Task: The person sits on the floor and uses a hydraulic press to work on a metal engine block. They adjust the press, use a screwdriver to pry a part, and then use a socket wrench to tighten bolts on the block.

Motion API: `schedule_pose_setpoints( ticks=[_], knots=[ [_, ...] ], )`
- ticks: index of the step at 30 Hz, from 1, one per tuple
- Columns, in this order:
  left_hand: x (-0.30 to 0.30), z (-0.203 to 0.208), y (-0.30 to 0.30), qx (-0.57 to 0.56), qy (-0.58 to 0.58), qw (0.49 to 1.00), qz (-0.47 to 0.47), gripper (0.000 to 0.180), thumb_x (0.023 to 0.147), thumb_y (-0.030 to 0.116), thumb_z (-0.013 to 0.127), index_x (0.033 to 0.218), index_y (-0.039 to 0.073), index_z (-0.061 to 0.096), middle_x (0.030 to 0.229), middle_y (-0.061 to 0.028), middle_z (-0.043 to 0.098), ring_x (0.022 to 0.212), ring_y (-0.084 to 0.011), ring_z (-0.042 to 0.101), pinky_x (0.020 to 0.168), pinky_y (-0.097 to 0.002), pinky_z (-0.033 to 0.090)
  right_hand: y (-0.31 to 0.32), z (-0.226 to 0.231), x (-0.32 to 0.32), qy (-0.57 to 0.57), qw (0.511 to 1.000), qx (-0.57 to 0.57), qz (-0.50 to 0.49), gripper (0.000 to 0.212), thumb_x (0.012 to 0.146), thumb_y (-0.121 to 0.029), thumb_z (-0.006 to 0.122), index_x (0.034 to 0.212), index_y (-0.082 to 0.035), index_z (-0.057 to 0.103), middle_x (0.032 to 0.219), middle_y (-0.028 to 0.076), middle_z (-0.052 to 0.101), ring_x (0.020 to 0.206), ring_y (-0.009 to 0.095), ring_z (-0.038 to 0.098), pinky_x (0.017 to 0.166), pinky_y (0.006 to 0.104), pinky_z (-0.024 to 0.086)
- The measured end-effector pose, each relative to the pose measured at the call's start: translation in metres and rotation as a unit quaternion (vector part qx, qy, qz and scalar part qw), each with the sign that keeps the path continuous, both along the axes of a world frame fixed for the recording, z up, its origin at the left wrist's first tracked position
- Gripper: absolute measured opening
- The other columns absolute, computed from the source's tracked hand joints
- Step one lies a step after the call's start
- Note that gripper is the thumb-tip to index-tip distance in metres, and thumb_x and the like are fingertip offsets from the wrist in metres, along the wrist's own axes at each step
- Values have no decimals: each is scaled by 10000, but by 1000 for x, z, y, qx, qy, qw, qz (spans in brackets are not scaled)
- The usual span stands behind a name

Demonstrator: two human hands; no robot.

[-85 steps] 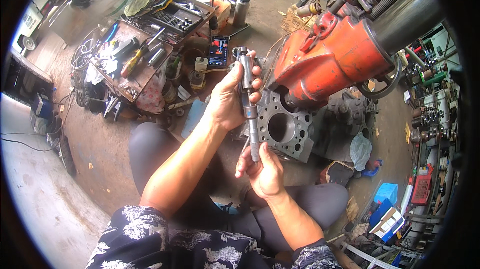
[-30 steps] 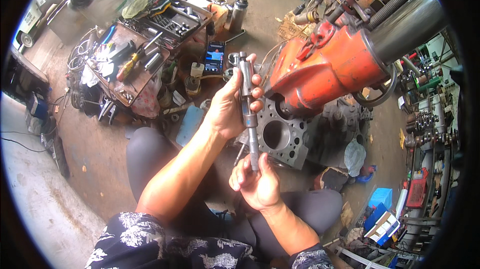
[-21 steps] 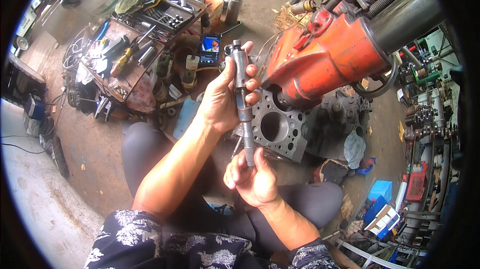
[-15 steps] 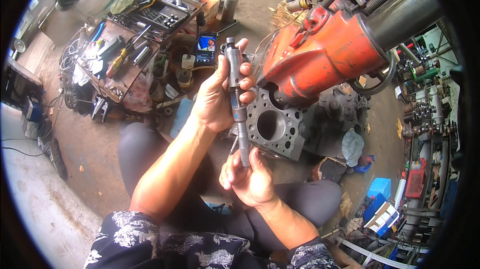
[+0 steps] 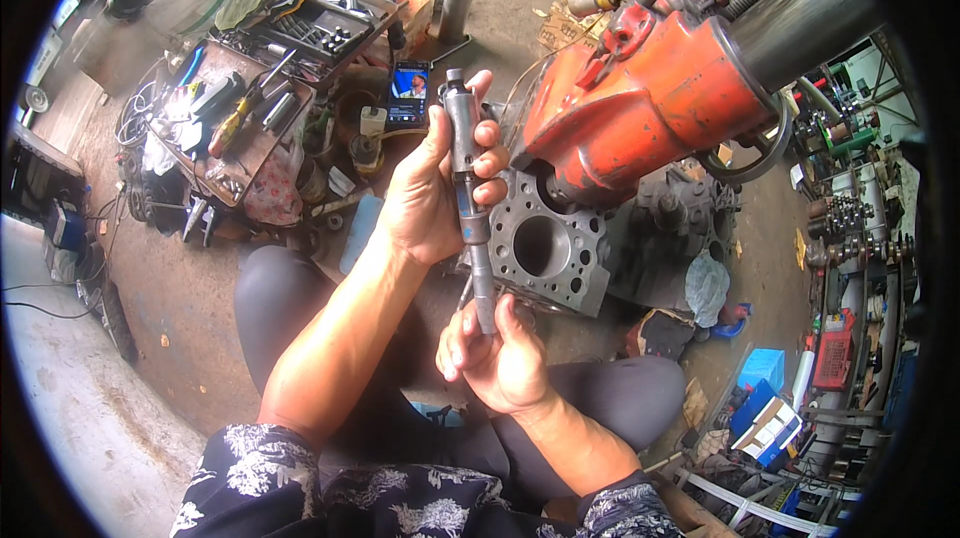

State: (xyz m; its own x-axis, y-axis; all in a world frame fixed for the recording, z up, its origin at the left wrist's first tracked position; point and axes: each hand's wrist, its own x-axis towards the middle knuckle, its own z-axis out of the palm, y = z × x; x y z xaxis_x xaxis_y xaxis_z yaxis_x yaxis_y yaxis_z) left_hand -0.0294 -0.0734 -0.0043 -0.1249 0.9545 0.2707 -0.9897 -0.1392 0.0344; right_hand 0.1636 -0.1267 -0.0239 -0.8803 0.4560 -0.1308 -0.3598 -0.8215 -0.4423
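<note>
A long, stepped cylindrical metal tool (image 5: pixel 464 138) stands almost upright in front of me, its thin tapered end down. My left hand (image 5: pixel 425 183) is closed around its thick upper part, with the thumb on one side and the fingertips wrapping the other. Low down, my right hand (image 5: pixel 495 358) holds the narrow end between thumb and curled fingers. Just beyond the tool is a grey engine block (image 5: pixel 575 273) with a round cylinder bore and several smaller holes. Neither hand touches the block.
A large orange-red machine head (image 5: pixel 645 108) with a thick steel column leans over the block. At left are a tool tray (image 5: pixel 235 88), an open toolbox (image 5: pixel 340 33) and a phone (image 5: pixel 409 93) with its screen lit. Metal parts and boxes line the right, including a red crate (image 5: pixel 833 350).
The tool and both hands keep almost the same place and grip. The view has shifted very slightly, and the picture on the phone screen differs.
</note>
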Motion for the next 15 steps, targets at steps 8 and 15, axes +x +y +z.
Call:
schedule_pose_setpoints(
  ticks=[8,15],
  knots=[
    [1,1,0,5,-8,1000,-5,639,1065,483,520,1605,208,316,1040,-24,559,843,-153,514,663,-304,470,-1,0,2,-1,1000,0,3,488,1111,-488,388,1032,-45,577,840,138,601,762,260,610,737,393,524],
    [2,3,-1,1,-4,1000,-1,635,1064,476,527,1599,199,327,1040,-30,564,843,-155,528,658,-303,476,-1,-1,2,2,1000,-2,7,494,1112,-484,384,1027,-37,576,830,145,603,761,265,614,739,398,527]
  ],
)
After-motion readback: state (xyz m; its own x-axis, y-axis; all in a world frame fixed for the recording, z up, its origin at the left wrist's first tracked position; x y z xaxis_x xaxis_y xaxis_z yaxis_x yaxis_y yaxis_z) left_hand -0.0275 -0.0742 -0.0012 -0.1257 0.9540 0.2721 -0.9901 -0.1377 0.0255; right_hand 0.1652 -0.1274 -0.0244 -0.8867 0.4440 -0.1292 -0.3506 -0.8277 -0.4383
